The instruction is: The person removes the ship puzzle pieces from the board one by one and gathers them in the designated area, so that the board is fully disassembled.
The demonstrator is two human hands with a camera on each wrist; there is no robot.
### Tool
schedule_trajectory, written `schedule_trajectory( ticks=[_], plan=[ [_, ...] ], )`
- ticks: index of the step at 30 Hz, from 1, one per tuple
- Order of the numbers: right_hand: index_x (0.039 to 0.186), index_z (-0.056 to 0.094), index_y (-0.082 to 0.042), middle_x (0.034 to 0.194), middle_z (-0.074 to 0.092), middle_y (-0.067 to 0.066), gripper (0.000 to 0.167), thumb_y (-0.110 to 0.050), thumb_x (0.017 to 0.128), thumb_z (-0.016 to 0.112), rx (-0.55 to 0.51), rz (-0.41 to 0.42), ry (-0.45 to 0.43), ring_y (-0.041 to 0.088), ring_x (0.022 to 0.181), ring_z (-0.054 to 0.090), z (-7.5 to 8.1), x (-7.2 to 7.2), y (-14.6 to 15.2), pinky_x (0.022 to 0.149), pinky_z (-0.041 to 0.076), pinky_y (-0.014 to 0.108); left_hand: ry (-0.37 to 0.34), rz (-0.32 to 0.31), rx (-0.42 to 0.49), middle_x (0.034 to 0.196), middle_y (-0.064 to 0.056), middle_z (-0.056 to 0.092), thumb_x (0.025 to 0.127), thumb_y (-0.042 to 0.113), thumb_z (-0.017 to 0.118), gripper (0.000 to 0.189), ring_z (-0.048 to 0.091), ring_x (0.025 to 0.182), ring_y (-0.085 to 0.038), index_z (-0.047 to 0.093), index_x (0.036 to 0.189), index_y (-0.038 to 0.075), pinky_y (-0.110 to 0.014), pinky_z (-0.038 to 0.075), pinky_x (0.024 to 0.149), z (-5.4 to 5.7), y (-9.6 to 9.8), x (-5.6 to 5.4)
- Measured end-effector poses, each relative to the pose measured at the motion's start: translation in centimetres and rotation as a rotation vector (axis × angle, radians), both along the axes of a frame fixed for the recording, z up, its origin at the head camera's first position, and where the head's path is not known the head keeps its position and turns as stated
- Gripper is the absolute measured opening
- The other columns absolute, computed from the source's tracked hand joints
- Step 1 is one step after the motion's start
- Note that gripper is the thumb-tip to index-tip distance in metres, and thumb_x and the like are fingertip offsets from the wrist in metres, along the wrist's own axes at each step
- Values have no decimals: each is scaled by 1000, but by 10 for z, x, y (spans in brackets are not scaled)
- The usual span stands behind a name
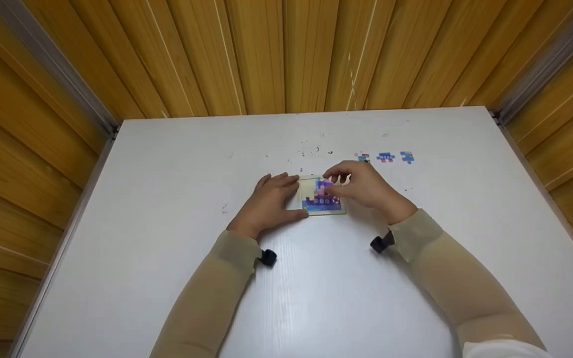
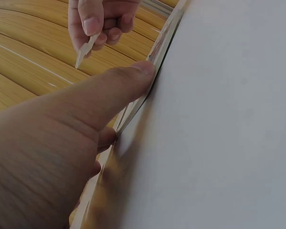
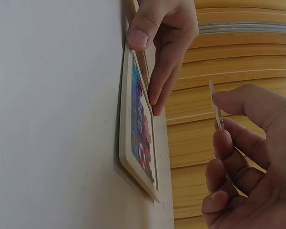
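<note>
A small jigsaw tray [image 1: 308, 190] with a pale wooden rim lies on the white table, partly filled with a purple and blue picture along its near and right sides. My left hand [image 1: 272, 201] holds the tray at its left side, thumb on the near corner and fingers towards the far corner. Over the tray's right part is my right hand [image 1: 363, 186]. Its thumb and fingers pinch a thin puzzle piece [image 3: 216, 105], seen edge-on in the right wrist view and raised off the tray. The printed face of this piece cannot be made out.
Loose puzzle pieces lie in a row beyond my right hand: one partly hidden piece [image 1: 363, 157], a blue and pink piece [image 1: 385, 157] and a blue piece [image 1: 407, 157]. Small dark marks dot the table [image 1: 192, 159]. Yellow wooden panels [image 1: 261, 54] stand behind and beside it.
</note>
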State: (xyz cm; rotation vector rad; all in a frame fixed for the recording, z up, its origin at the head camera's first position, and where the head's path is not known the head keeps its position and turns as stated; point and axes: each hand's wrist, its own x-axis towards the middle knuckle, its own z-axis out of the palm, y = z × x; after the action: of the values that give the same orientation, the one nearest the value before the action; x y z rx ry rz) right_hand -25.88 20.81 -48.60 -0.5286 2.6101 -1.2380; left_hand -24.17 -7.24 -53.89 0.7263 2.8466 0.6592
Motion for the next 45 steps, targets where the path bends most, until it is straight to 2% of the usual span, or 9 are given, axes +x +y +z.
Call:
schedule_trajectory(
  ticks=[5, 12, 19, 29, 34, 39, 45],
  plan=[
    [130, 84, -14, 119, 78, 8, 32, -20, 99, 88, 27, -18, 6, 28, 113, 63, 6, 0, 19, 100, 50, 41, -13, 9, -5, 180, 0, 48, 97, 67, 81, 92, 35, 174, -27, 55, 169, 15, -54, 14, 147, 0, 0, 0],
    [131, 83, -15, 118, 76, 8, 31, -19, 101, 86, 63, -32, 43, 26, 112, 62, 10, 1, 41, 94, 50, 38, -10, 10, -4, 181, 2, 48, 97, 66, 82, 93, 34, 175, -25, 55, 169, 15, -52, 13, 148, 0, 1, 0],
    [133, 83, -13, 121, 79, 9, 30, -21, 103, 85, 85, -31, 98, 26, 111, 64, 13, 1, 63, 97, 50, 40, -21, 8, 17, 181, 2, 48, 97, 65, 83, 93, 34, 175, -25, 54, 169, 14, -52, 12, 148, -2, 1, 1],
    [131, 84, -15, 114, 78, 7, 30, -21, 101, 88, 118, -34, 133, 20, 105, 62, 23, -2, 92, 88, 45, 21, -7, -8, 1, 180, 0, 49, 97, 65, 82, 92, 37, 173, -27, 55, 169, 13, -55, 15, 147, -1, -1, 0],
    [132, 83, -16, 115, 77, 6, 32, -26, 102, 88, 164, -60, 76, 22, 106, 61, 23, -4, 104, 88, 47, 24, 8, -16, -10, 180, 0, 48, 98, 65, 81, 92, 38, 173, -29, 55, 168, 12, -56, 17, 147, 0, -1, 0],
    [135, 82, -20, 119, 76, 6, 34, -28, 103, 87, 222, -73, -4, 26, 111, 60, 18, -8, 110, 91, 51, 34, 6, -20, -9, 181, -1, 48, 98, 66, 81, 92, 37, 173, -29, 55, 168, 12, -56, 16, 147, -1, -1, -1],
    [136, 82, -19, 121, 77, 8, 33, -26, 103, 86, 249, -54, -32, 29, 116, 59, 9, -14, 112, 96, 50, 40, 10, -22, -13, 180, -1, 49, 98, 66, 81, 92, 37, 173, -29, 55, 168, 12, -56, 17, 147, 0, -1, 0]
  ],
)
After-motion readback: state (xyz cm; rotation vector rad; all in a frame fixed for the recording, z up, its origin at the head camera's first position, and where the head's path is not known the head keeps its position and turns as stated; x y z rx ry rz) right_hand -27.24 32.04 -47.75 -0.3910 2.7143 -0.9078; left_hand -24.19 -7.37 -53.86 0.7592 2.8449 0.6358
